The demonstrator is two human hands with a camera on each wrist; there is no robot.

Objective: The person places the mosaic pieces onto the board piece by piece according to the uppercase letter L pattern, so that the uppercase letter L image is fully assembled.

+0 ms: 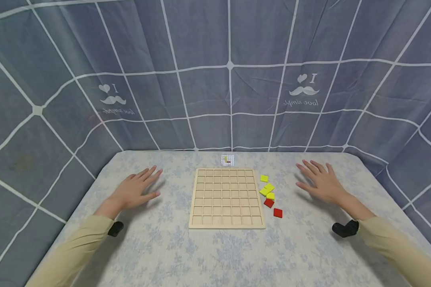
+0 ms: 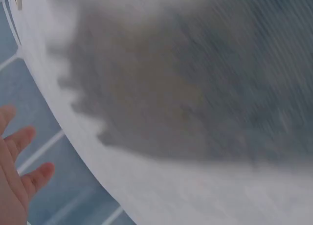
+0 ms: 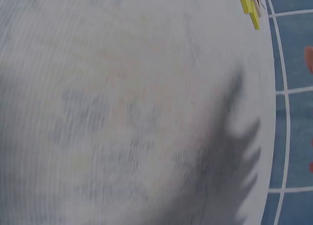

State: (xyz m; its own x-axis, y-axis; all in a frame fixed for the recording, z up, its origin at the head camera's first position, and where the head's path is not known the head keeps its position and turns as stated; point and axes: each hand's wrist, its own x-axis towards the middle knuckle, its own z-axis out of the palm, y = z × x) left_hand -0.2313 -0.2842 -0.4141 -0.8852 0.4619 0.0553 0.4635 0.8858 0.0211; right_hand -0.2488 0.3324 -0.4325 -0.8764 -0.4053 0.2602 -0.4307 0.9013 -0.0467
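Observation:
In the head view my left hand (image 1: 133, 190) hovers over the table left of a wooden grid board (image 1: 227, 198), its fingers spread and holding nothing. My right hand (image 1: 321, 182) is held likewise on the other side, fingers apart, palm down. Between the board and the right hand lie several yellow square tiles (image 1: 264, 178), some overlapping near the board's right edge. Just below them are two red tiles (image 1: 278, 213), one close against a yellow one. Fingers of the left hand (image 2: 19, 171) show at the edge of the left wrist view. All the board's visible cells are bare wood.
A small printed grid card (image 1: 228, 160) with yellow and red marks lies behind the board. The table (image 1: 215, 255) has a pale floral cloth. Blue-grey curtains (image 1: 201, 91) with white lines enclose its back and sides. Dark wrist cameras (image 1: 346, 229) hang under both sleeves.

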